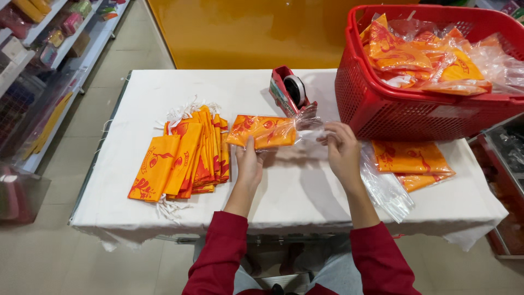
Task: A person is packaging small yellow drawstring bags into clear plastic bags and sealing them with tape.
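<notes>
The left hand (250,164) pinches the near edge of an orange cloth (261,131) sheathed in a clear bag (305,127), while the right hand (342,148), at 3 o'clock from it, grips the bag's open end just above the table (295,196). At 9 o'clock lies a fanned stack of orange cloths (185,155); at 12 o'clock stands a red tape dispenser (292,92). At 2 o'clock a red basket (404,109) holds bagged cloths, and more cloths (412,161) and loose bags (385,188) lie at 3 o'clock.
</notes>
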